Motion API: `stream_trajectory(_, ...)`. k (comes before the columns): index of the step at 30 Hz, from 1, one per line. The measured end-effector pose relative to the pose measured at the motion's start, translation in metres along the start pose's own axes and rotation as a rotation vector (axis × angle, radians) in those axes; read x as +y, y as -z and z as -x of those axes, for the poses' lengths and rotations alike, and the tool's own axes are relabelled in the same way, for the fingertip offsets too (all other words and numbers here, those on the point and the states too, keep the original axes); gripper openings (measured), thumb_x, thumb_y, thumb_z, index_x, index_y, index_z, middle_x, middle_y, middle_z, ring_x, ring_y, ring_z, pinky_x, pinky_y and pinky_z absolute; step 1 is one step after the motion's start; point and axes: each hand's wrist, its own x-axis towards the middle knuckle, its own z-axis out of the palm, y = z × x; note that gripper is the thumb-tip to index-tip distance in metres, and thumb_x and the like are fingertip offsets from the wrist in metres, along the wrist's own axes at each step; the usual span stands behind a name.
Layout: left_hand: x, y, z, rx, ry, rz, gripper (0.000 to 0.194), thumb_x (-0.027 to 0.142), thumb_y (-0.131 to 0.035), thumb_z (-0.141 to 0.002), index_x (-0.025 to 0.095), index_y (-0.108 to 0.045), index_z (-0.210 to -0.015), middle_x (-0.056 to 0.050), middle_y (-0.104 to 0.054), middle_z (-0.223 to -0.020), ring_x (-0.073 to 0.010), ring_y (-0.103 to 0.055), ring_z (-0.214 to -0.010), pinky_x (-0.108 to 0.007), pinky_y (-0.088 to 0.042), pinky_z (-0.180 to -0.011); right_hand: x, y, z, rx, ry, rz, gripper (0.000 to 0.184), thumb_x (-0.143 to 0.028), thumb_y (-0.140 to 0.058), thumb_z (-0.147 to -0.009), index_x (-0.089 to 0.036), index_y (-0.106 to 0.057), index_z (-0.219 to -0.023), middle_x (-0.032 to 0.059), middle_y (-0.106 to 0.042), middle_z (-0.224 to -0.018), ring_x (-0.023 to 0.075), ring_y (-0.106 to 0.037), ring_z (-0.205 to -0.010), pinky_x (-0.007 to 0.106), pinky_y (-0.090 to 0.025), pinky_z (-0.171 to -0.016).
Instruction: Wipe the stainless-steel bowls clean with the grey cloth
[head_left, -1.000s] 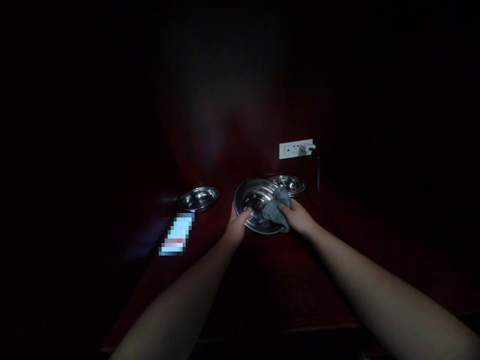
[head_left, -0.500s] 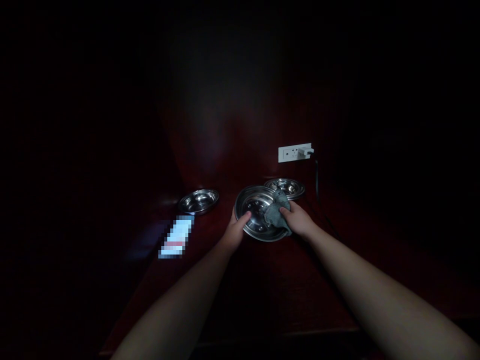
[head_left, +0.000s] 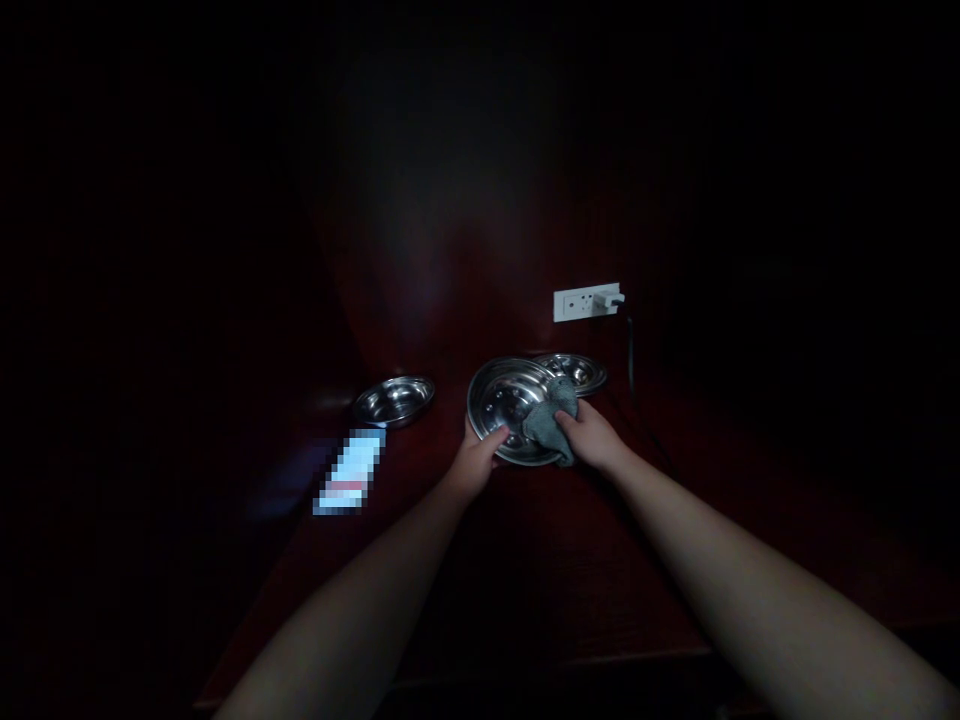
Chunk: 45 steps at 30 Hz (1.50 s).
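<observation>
A shiny metal bowl, tilted toward me, is held up over the dark red table. My left hand grips its lower left rim, thumb inside and fingers hidden behind. In my right hand is a grey-green cloth, pressed on the bowl's right side and draped over the rim. Whether my right fingers also grip the bowl behind the cloth cannot be seen. Another metal bowl sits on the table to the left. Partly hidden behind the held bowl lies more metal dishware.
A lit phone screen, blurred out, lies left of my left arm on the table. On the back wall is a white power socket with a plugged-in charger and a dark cable hanging down. The surroundings are very dark.
The held bowl has risen slightly and turned a little, covering more of the dishware behind it. My right hand with the cloth has shifted slightly left. The view has moved slightly.
</observation>
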Motion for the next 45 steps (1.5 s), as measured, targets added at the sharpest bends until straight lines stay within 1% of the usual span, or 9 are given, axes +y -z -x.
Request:
stream_trajectory(3,0.002,0.000,-0.001,0.004,-0.003,-0.017,0.073,0.029,-0.073,-0.069,0.028,-0.037,-0.132,-0.011,-0.057,-0.124,-0.0275,-0.063,-0.100,-0.045,-0.056,-0.077,0.002,-0.001,-0.001,-0.011,-0.005,-0.018,0.031,-0.029,-0.048,-0.086,-0.017,-0.056,-0.114,0.0088,-0.069,-0.103,0.0205,-0.066,-0.089,0.030,-0.050,-0.079)
stream_trajectory(8,0.005,-0.001,0.000,0.011,-0.011,-0.046,0.073,0.025,-0.070,-0.068,0.027,-0.038,-0.134,-0.011,-0.059,-0.120,-0.0292,-0.062,-0.100,-0.043,-0.056,-0.075,0.003,0.003,-0.002,-0.004,0.022,0.035,0.032,-0.026,-0.048,-0.086,-0.015,-0.058,-0.114,0.0102,-0.068,-0.108,0.0210,-0.064,-0.095,0.032,-0.047,-0.085)
stream_trajectory(17,0.008,0.003,0.001,-0.003,0.046,-0.118,0.069,0.022,-0.066,-0.069,0.025,-0.041,-0.133,-0.010,-0.062,-0.115,-0.0265,-0.065,-0.091,-0.039,-0.055,-0.069,0.000,0.009,-0.003,-0.035,-0.004,0.090,0.032,-0.026,-0.047,-0.087,-0.014,-0.057,-0.114,0.0116,-0.067,-0.108,0.0216,-0.063,-0.095,0.031,-0.046,-0.085)
stream_trajectory(21,0.004,0.003,-0.001,0.018,0.005,-0.108,0.066,0.029,-0.069,-0.071,0.025,-0.043,-0.131,-0.010,-0.061,-0.120,-0.0282,-0.062,-0.102,-0.043,-0.053,-0.081,-0.002,0.008,-0.002,-0.025,-0.016,0.085,0.030,-0.025,-0.047,-0.087,-0.014,-0.058,-0.112,0.0116,-0.067,-0.107,0.0213,-0.064,-0.093,0.030,-0.047,-0.082)
stream_trajectory(25,-0.001,0.000,-0.002,0.026,-0.077,-0.067,0.073,0.031,-0.075,-0.068,0.025,-0.042,-0.132,-0.011,-0.057,-0.127,-0.0280,-0.055,-0.116,-0.045,-0.045,-0.097,-0.003,0.005,-0.001,-0.001,-0.082,0.042,0.030,-0.028,-0.046,-0.088,-0.015,-0.057,-0.112,0.0106,-0.069,-0.097,0.0190,-0.065,-0.074,0.027,-0.049,-0.065)
stream_trajectory(29,-0.001,-0.002,0.000,0.017,-0.093,-0.070,0.082,0.030,-0.079,-0.064,0.024,-0.038,-0.134,-0.012,-0.054,-0.132,-0.0283,-0.053,-0.119,-0.046,-0.042,-0.101,-0.004,0.002,0.002,-0.013,-0.101,-0.045,0.028,-0.027,-0.047,-0.088,-0.016,-0.056,-0.111,0.0080,-0.070,-0.090,0.0162,-0.063,-0.064,0.024,-0.048,-0.055)
stream_trajectory(34,0.003,-0.004,0.002,0.060,-0.059,-0.072,0.075,0.031,-0.076,-0.066,0.024,-0.040,-0.132,-0.012,-0.055,-0.130,-0.0292,-0.054,-0.117,-0.047,-0.043,-0.100,-0.004,0.001,0.005,-0.032,-0.063,-0.077,0.028,-0.025,-0.050,-0.087,-0.015,-0.057,-0.112,0.0077,-0.071,-0.085,0.0185,-0.066,-0.068,0.028,-0.051,-0.064)
stream_trajectory(40,0.006,-0.003,0.000,0.097,-0.082,-0.096,0.068,0.031,-0.074,-0.068,0.023,-0.045,-0.128,-0.012,-0.057,-0.127,-0.0299,-0.053,-0.118,-0.047,-0.042,-0.100,0.010,-0.001,-0.005,-0.043,0.005,-0.083,0.029,-0.026,-0.049,-0.085,-0.015,-0.059,-0.110,0.0104,-0.070,-0.104,0.0214,-0.067,-0.088,0.031,-0.051,-0.078)
stream_trajectory(45,0.005,0.000,-0.002,0.097,-0.079,-0.106,0.061,0.031,-0.072,-0.069,0.021,-0.049,-0.125,-0.012,-0.060,-0.124,-0.0293,-0.055,-0.116,-0.045,-0.044,-0.099,0.019,-0.001,-0.011,-0.031,0.025,-0.042,0.031,-0.030,-0.050,-0.084,-0.016,-0.061,-0.110,0.0094,-0.070,-0.104,0.0219,-0.067,-0.091,0.032,-0.050,-0.081)
